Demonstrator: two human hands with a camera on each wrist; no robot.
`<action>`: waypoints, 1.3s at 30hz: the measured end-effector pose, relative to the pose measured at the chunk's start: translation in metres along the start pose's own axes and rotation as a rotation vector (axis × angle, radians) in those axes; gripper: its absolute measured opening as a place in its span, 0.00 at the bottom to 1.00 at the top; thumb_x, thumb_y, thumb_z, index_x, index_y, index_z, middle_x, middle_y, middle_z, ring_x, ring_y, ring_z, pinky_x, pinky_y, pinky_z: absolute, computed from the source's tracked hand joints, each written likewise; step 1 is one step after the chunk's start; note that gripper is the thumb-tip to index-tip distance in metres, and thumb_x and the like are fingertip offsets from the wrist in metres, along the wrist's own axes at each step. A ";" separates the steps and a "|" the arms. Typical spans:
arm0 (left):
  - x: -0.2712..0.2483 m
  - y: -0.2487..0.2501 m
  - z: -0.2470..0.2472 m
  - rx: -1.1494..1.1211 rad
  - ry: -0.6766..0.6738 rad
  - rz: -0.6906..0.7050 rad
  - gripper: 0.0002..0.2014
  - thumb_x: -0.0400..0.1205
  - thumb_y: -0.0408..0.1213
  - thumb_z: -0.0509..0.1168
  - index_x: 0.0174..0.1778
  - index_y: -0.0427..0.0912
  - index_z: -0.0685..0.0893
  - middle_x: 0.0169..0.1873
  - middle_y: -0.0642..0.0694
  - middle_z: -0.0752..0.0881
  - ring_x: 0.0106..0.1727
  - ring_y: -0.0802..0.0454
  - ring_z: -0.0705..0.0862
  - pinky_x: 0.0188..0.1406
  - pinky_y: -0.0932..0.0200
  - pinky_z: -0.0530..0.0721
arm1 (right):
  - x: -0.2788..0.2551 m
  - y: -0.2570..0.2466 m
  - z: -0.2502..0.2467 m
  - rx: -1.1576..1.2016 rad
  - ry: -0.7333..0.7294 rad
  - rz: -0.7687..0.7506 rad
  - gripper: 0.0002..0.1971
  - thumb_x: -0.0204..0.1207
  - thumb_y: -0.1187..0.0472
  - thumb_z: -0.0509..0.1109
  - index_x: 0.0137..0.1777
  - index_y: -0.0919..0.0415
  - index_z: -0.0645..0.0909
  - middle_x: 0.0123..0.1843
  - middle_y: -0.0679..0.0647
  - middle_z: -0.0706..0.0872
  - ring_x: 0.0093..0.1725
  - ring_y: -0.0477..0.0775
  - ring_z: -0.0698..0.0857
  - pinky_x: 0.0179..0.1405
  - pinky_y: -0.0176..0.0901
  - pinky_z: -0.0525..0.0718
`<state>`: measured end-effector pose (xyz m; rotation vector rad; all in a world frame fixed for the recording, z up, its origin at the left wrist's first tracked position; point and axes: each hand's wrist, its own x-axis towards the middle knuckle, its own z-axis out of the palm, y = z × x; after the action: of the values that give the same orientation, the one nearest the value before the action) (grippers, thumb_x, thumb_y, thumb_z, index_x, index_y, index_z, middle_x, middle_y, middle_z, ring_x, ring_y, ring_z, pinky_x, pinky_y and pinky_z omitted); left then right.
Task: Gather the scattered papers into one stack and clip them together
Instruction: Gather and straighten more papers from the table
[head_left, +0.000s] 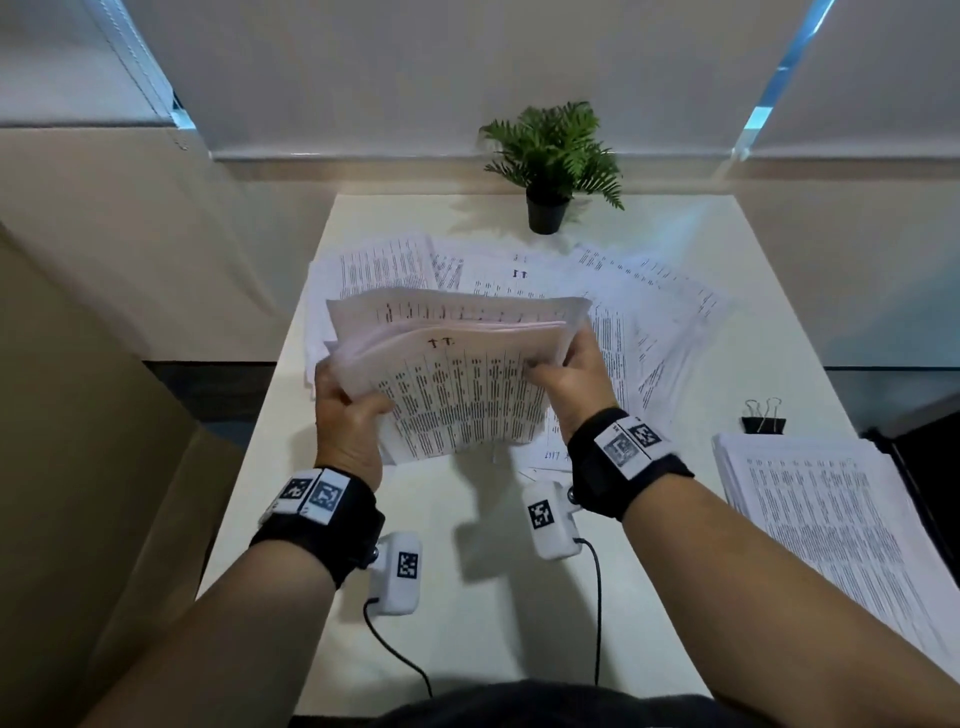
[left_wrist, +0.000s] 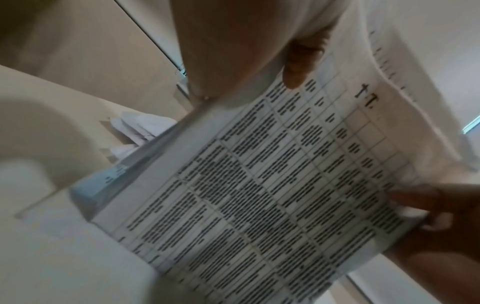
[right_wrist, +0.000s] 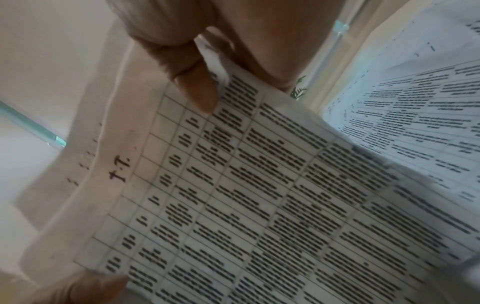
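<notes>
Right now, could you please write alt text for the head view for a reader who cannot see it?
Both hands, left hand and right hand, hold a bundle of printed papers above a white table. More papers lie scattered behind, with a binder clip, a second stack and a potted plant.

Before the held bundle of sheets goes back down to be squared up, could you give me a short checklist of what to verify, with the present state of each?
1. Left hand has a grip on the lifted bundle of printed white sheets: ok.
2. Right hand grips the bundle's other side: ok.
3. Bundle edges aligned: not ok, the sheets splay apart at the top.
4. All loose sheets gathered: not ok, scattered printed papers lie fanned on the white table.
5. Black binder clip with wire handles within reach: ok, it stands beside the separate paper stack on the right.
6. Sheet count in the bundle: cannot tell.
</notes>
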<state>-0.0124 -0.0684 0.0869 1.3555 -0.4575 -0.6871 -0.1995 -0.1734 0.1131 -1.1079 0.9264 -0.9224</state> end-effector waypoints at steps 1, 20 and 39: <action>0.002 0.001 0.002 -0.022 0.029 0.025 0.27 0.59 0.22 0.59 0.54 0.42 0.76 0.47 0.44 0.81 0.45 0.57 0.85 0.35 0.61 0.85 | 0.001 -0.003 0.000 0.020 0.000 -0.038 0.30 0.62 0.83 0.62 0.59 0.52 0.73 0.49 0.54 0.80 0.48 0.51 0.82 0.42 0.45 0.84; 0.007 -0.035 0.003 0.079 -0.028 -0.115 0.19 0.83 0.21 0.56 0.65 0.45 0.66 0.59 0.45 0.79 0.58 0.51 0.80 0.60 0.50 0.81 | 0.002 0.030 0.008 -0.191 0.010 0.039 0.19 0.75 0.80 0.56 0.59 0.57 0.68 0.58 0.59 0.80 0.56 0.53 0.82 0.49 0.44 0.85; -0.059 -0.051 0.102 0.594 -0.413 -0.215 0.24 0.86 0.40 0.57 0.79 0.48 0.63 0.76 0.43 0.74 0.75 0.40 0.74 0.75 0.37 0.72 | -0.039 0.025 -0.138 -0.779 0.401 0.081 0.03 0.81 0.67 0.60 0.46 0.61 0.69 0.34 0.50 0.71 0.35 0.51 0.73 0.29 0.37 0.69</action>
<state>-0.1317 -0.1059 0.0602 1.8417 -0.9051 -1.0711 -0.3382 -0.1743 0.0684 -1.5431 1.7375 -0.7353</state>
